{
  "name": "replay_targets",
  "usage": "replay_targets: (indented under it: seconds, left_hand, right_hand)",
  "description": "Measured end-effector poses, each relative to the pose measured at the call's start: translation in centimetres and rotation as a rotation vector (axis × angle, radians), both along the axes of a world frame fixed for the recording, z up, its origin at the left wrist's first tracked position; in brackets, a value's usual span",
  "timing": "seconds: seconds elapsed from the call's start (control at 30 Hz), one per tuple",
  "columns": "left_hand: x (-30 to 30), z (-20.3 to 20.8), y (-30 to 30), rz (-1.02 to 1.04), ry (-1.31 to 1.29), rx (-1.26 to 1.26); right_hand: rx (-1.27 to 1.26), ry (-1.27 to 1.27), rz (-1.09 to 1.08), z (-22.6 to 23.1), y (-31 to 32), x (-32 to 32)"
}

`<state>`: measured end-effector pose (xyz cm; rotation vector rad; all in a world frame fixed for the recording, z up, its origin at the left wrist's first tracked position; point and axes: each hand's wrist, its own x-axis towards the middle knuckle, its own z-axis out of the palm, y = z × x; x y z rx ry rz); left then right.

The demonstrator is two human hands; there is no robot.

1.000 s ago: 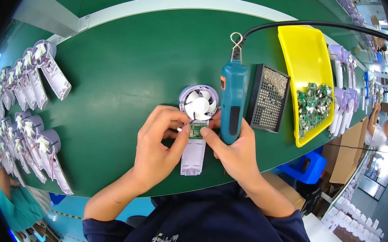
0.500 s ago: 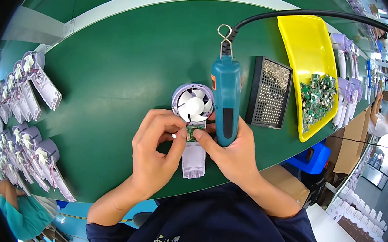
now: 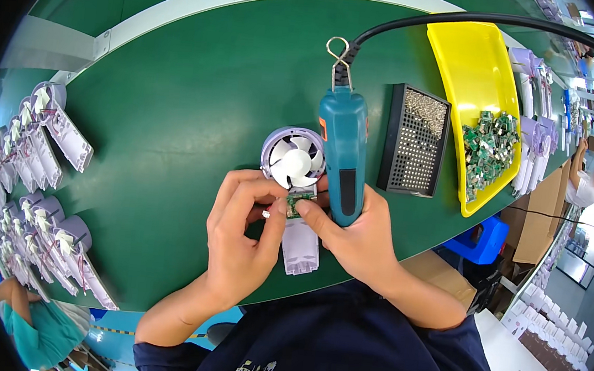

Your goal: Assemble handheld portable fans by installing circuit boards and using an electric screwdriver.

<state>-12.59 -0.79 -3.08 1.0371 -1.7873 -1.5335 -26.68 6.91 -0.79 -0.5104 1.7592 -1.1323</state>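
A half-built handheld fan lies on the green table, with a white fan wheel (image 3: pixel 294 166) in a round lilac housing and an open lilac handle shell (image 3: pixel 299 249) pointing toward me. Across the top of the handle sits a small green circuit board (image 3: pixel 298 205). My left hand (image 3: pixel 244 230) is closed at the board's left edge, thumb and forefinger pinched against the fan; a small white connector (image 3: pixel 266 214) shows beneath its fingers. My right hand (image 3: pixel 355 235) grips a teal electric screwdriver (image 3: pixel 344 151) against its palm, cord end away from me, while its thumb presses on the board.
A black screw tray (image 3: pixel 416 141) stands right of the screwdriver. Beyond it, a yellow bin (image 3: pixel 466 62) holds several green circuit boards (image 3: pixel 487 152). Rows of lilac fan shells (image 3: pixel 69 138) line the table's left side. A black cord (image 3: pixel 485 18) arches overhead to the right.
Both hands keep nearly the same hold. The handle end and the white connector have shifted very slightly, and the screwdriver has moved a touch left.
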Motion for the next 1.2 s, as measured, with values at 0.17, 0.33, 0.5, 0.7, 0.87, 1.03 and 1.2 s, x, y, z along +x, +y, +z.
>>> replay_targets:
  seconds: [0.17,0.33,0.5,0.7,0.87,1.03,1.2]
  left_hand:
    - [-0.1,0.2,0.1,0.020,-0.005,0.025]
    - [-0.1,0.1,0.1,0.035,0.016,0.047]
    - [0.0,0.0,0.1,0.032,0.015,0.031]
    - [-0.3,0.0,0.3,0.058,0.009,0.018]
    - [-0.3,-0.3,0.3,0.051,-0.013,-0.021]
    - [0.3,0.2,-0.2,-0.045,-0.003,-0.042]
    - [0.2,0.8,-0.3,-0.075,0.005,0.067]
  right_hand:
    - [-0.007,0.037,0.039,0.1,-0.2,0.1]
    - [0.047,-0.008,0.047,0.4,-0.2,-0.3]
    - [0.090,-0.029,0.045,0.5,-0.3,-0.4]
    - [0.075,-0.020,0.038,0.7,-0.5,-0.2]
    - [0.055,0.000,0.045,0.4,-0.1,-0.2]
    - [0.055,0.063,0.054,0.4,-0.2,0.0]
    - [0.012,0.048,0.034,0.0,0.0,0.0]
